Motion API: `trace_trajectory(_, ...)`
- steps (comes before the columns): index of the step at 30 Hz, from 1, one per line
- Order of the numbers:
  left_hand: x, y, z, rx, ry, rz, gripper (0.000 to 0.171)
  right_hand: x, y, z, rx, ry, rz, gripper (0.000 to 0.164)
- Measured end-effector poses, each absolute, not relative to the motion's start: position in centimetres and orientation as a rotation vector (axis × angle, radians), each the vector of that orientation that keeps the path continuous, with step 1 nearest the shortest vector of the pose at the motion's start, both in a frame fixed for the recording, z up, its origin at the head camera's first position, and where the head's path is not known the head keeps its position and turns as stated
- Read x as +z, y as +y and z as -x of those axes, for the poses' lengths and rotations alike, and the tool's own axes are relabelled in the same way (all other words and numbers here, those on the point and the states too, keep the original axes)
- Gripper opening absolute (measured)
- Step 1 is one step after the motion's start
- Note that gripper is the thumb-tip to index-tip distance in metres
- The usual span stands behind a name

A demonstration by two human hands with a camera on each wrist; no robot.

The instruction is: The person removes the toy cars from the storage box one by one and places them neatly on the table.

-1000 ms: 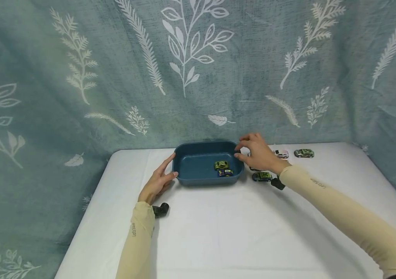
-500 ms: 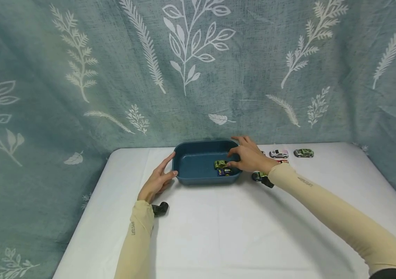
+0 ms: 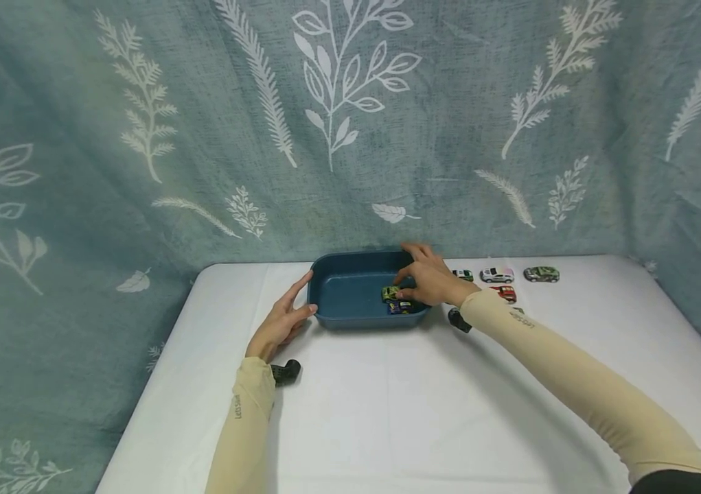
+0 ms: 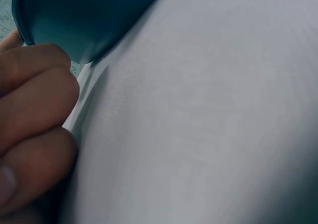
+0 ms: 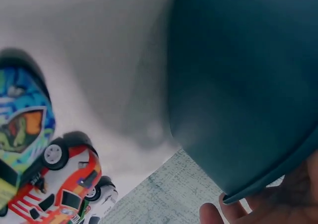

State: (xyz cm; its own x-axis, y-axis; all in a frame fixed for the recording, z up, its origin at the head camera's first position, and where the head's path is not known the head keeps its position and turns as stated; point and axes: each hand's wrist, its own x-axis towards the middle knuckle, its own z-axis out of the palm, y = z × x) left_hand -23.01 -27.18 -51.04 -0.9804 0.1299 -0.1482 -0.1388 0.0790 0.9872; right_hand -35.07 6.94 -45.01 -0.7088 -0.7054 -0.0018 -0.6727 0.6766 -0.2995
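Note:
My left hand (image 3: 281,321) rests at the left end of a dark blue bin (image 3: 356,322), index finger and thumb spread along its rim. In the left wrist view several of its fingers (image 4: 37,92) are bent beside the bin. Inside the bin's right half lie a yellow-green toy car (image 3: 390,293) and a blue toy car (image 3: 397,308). My right hand (image 3: 432,280) reaches over the right rim, its thumb tip at the yellow-green car. The space under its bent fingers is hidden; I cannot tell whether it grips a car.
Right of the bin stand a white toy car (image 3: 497,275), a camouflage one (image 3: 541,274), a red one (image 3: 504,293) and a green one (image 3: 463,274). A bright patterned car (image 5: 22,119) fills the right wrist view's left edge. A leaf-print curtain (image 3: 350,123) hangs behind the table.
My right hand has moved left and down from the right rim into the bin, beside the two cars. Toy cars behind it have come into view. The left hand has stayed in place.

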Motion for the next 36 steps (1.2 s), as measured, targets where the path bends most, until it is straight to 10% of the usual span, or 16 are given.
trace_trajectory(36, -51.2, -26.9, 23.1, 1.989, 2.182, 0.017, 0.073, -39.5, 13.1, 36.9, -0.536, 2.892, 1.123, 0.030)
